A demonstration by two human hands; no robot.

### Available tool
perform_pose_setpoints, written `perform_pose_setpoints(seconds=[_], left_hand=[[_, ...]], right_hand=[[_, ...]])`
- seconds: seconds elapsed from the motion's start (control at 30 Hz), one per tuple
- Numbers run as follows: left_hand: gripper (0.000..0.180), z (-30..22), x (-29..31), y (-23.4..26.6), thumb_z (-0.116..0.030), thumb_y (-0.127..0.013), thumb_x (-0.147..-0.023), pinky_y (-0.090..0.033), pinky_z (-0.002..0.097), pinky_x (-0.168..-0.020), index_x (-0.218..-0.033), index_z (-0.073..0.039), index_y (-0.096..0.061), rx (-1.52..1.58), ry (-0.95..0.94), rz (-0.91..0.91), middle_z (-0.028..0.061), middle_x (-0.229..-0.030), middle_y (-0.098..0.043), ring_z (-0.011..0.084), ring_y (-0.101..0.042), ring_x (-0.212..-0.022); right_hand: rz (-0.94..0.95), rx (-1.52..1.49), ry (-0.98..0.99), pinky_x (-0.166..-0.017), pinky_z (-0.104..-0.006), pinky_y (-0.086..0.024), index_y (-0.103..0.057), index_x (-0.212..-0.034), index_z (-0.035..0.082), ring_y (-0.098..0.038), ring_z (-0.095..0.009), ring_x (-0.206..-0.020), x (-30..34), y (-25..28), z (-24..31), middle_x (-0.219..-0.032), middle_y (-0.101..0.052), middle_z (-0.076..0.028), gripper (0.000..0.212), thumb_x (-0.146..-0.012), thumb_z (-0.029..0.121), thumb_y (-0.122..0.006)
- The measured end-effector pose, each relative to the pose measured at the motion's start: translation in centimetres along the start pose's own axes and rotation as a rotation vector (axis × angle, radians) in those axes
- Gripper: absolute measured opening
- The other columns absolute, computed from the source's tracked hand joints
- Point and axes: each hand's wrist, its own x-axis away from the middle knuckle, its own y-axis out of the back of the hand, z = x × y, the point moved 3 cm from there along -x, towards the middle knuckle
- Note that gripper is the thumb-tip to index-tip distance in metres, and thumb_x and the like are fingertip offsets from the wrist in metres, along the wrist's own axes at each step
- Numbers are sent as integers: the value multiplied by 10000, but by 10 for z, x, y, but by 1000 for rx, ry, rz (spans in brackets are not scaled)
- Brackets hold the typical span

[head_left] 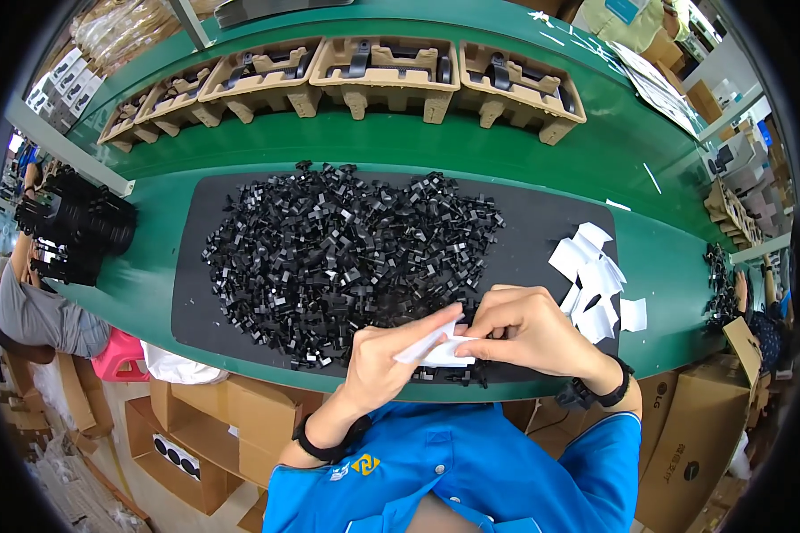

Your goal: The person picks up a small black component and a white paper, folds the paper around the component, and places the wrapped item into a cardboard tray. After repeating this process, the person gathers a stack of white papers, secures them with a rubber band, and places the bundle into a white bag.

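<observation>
1. Both hands are up close to the chest, right at the near edge of the green worktop point(400, 155), fingertips meeting over one small white paper slip point(436, 349).
2. The left hand point(391, 351) pinches the slip from the left side, thumb and forefinger closed on its edge, with the wrist in a black band.
3. The right hand point(529, 329) comes in from the right, fingers curled and closed down on the same slip; a small black piece seems tucked under those fingers, though it is too hidden to be sure.
4. The slip itself sits tilted between the two hands, just above the front edge of the black mat point(196, 302).
5. Across the middle of that mat lies a big heap of small black plastic parts point(347, 249), spilling close to the hands.
6. To the right, on the mat's far end, a loose pile of white paper slips point(596, 280) lies near the right hand, not touching it.
7. Along the far side of the worktop runs a row of tan moulded pulp trays point(382, 71), each with black parts seated in it.
8. At far left another person point(36, 311) sits beside a stack of black parts point(76, 231).
9. Brown cardboard boxes point(204, 426) stand below the worktop.
</observation>
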Motion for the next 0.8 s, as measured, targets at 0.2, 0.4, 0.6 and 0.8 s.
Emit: perform_pose_setpoints(seconds=[0.2, 0.4, 0.6, 0.8], left_hand=[[337, -8, 2, 6, -45, -552, -902, -547, 296, -699, -1229, 35, -569, -113, -122, -18, 164, -965, -700, 237, -707, -780], [494, 16, 36, 65, -265, -369, -1009, -583, 403, -709, -1315, 124, -383, 397, 250, -563, 286, -1006, -634, 332, -686, -773], [480, 23, 36, 66, -286, -418, -993, -605, 409, -582, -1270, 106, -415, 459, 274, -570, 176, -1314, -501, 311, -675, -805], [474, 31, 42, 88, -283, -409, -997, -603, 409, -579, -1269, 104, -418, 420, 254, -671, 177, -1330, -484, 292, -667, -836]], right_hand=[[261, 32, -3, -539, -334, -469, -675, -716, 45, -614, -241, -609, -18, 9, 13, -681, -617, -76, 230, -778, 257, -741], [-533, 494, -259, -552, -318, -471, -698, -725, 7, -606, -165, -555, -99, 151, -41, -619, -643, -105, 276, -776, 277, -706], [-725, 668, -201, -658, -413, -525, -729, -714, 124, -665, -301, -687, -200, 167, -86, -708, -681, -109, 227, -741, 350, -710], [-699, 1177, -281, -596, -413, -526, -683, -724, 59, -671, -300, -674, -265, 148, -120, -692, -665, -140, 196, -736, 253, -655]])
